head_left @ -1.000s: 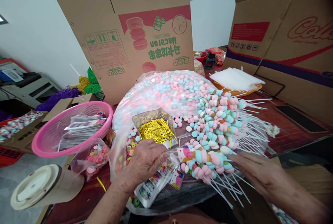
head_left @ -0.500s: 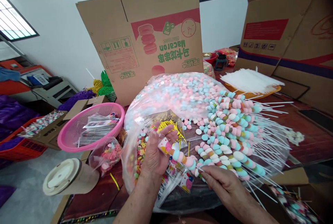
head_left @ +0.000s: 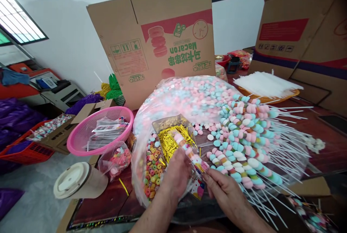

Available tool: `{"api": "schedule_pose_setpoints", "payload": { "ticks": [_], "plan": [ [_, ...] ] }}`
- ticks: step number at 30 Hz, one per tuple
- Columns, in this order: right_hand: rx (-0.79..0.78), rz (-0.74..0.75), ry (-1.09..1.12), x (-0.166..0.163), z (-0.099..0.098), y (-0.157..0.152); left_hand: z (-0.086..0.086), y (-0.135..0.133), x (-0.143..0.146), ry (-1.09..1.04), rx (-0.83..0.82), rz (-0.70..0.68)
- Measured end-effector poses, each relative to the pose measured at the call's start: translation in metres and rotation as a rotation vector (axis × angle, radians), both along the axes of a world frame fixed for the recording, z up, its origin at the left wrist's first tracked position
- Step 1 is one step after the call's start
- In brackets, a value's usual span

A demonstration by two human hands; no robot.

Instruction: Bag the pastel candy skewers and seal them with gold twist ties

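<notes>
Both hands meet low at the table's near edge: the left hand point(head_left: 176, 175) and the right hand point(head_left: 226, 189) each pinch a candy skewer point(head_left: 189, 151) in a clear printed sleeve, its tip tilted up and away. Just behind lie gold twist ties point(head_left: 173, 138) and a bag of ring candies point(head_left: 151, 168). Right, a heap of finished skewers point(head_left: 244, 142); left, a pink basket point(head_left: 81, 142); beyond, a cardboard box point(head_left: 162, 34).

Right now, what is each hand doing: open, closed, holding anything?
Left hand: closed around the candy skewer in its clear wrapper.
Right hand: fingers pinching the lower end of the same wrapped skewer.
</notes>
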State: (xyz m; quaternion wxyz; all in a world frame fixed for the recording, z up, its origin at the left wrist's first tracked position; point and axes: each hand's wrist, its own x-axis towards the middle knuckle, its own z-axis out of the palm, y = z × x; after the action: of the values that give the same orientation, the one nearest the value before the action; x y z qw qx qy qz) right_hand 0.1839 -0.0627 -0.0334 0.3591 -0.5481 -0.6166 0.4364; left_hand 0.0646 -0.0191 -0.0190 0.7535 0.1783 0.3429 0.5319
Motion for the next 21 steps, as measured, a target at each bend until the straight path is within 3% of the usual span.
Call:
{"api": "schedule_pose_setpoints", "payload": {
  "ticks": [4, 7, 12, 15, 18, 19, 21],
  "plan": [
    [0.022, 0.082, -0.065, 0.002, 0.001, -0.002, 0.014, 0.025, -0.016, 0.011, -0.038, 0.147],
    [0.085, 0.076, -0.157, -0.001, 0.001, -0.002, 0.018, 0.031, -0.012, -0.015, -0.073, 0.241],
    [0.184, 0.020, -0.156, -0.014, -0.001, 0.005, -0.001, 0.003, 0.018, 0.065, -0.088, 0.192],
    [0.181, 0.017, -0.091, -0.010, 0.002, 0.012, -0.006, -0.021, 0.012, 0.351, 0.073, -0.015],
    [0.114, 0.056, -0.137, 0.009, 0.010, 0.018, 0.011, -0.025, -0.027, 0.807, 0.415, -0.339],
    [0.094, 0.089, -0.174, 0.017, 0.014, 0.019, 0.020, -0.022, -0.043, 1.031, 0.537, -0.351],
    [0.079, 0.206, -0.242, 0.029, 0.025, 0.022, 0.036, -0.009, -0.072, 1.520, 0.791, -0.105]
  ]
}}
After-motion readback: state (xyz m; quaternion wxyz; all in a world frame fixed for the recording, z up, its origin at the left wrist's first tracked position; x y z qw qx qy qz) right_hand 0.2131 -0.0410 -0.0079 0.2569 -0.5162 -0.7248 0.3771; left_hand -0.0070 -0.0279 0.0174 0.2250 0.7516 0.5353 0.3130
